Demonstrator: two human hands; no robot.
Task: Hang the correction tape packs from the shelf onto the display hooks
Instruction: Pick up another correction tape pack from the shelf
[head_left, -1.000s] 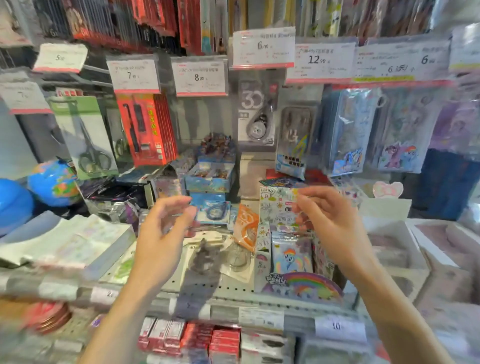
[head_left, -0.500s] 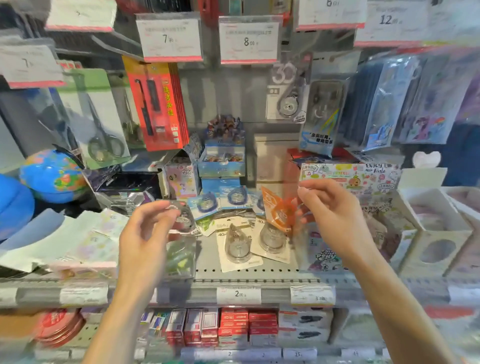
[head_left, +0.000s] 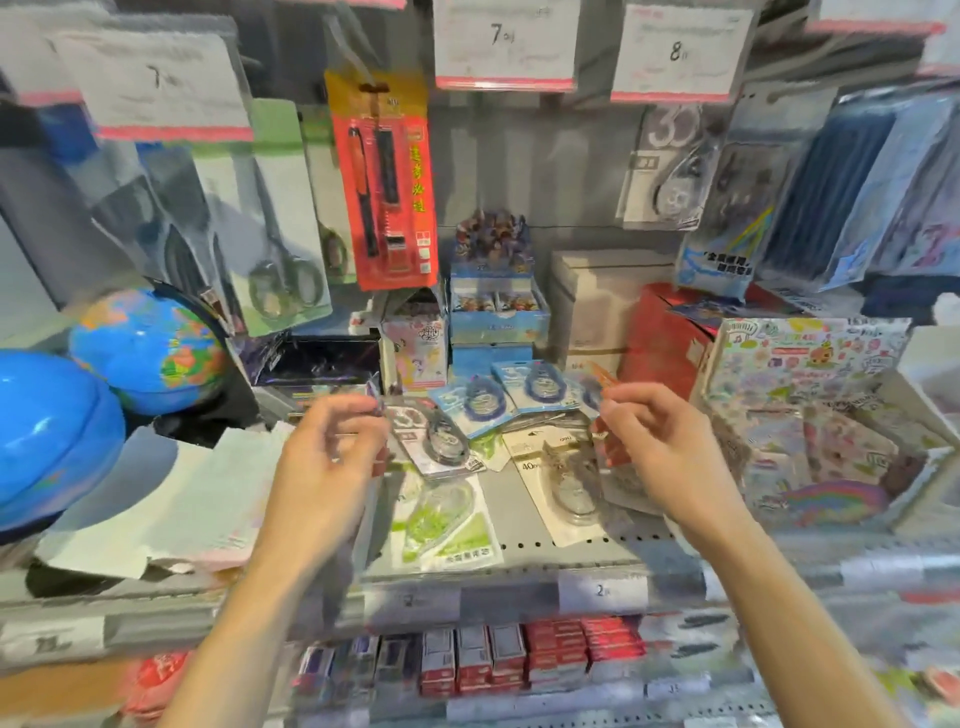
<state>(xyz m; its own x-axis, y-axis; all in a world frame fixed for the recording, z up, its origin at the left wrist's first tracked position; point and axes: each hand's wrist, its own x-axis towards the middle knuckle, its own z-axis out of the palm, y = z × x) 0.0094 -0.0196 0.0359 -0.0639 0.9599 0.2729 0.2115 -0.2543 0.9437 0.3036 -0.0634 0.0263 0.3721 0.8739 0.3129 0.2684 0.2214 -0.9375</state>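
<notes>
both hands raised over the grey perforated metal shelf (head_left: 524, 545), palms away from the camera. frame is motion-blurred, edges soft.

left hand (head_left: 327, 457): fingertips drawn together on the top corner of a flat grey-and-white correction tape pack (head_left: 431, 436), clear blister bubble over a dark rounded dispenser. the card looks lifted at that corner; whether its lower end touches the shelf, cannot tell.

right hand (head_left: 660, 447): thumb and forefinger pressed on a thin orange pack (head_left: 605, 376), seen almost edge-on, glossy card, held above the shelf's middle.

loose on the shelf between the hands: a green-and-white pack (head_left: 441, 519) with a teardrop-shaped clear blister, lying flat near the front edge; a cream pack (head_left: 566, 478) printed "40", oval transparent shell, just beside the right wrist. toward the back edge, two light blue packs (head_left: 519, 392) overlap, each with a ring-shaped dispenser.

hanging above the right half: a grey carded tape pack (head_left: 670, 176) on a hook, under a paper price tag (head_left: 675, 52) marked 8. red blister card (head_left: 387, 182) with a pen hangs mid-left; scissors packs (head_left: 280, 223), green-backed, beside it.

left end of the shelf: a glossy blue globe (head_left: 148, 348), smooth sphere.
</notes>
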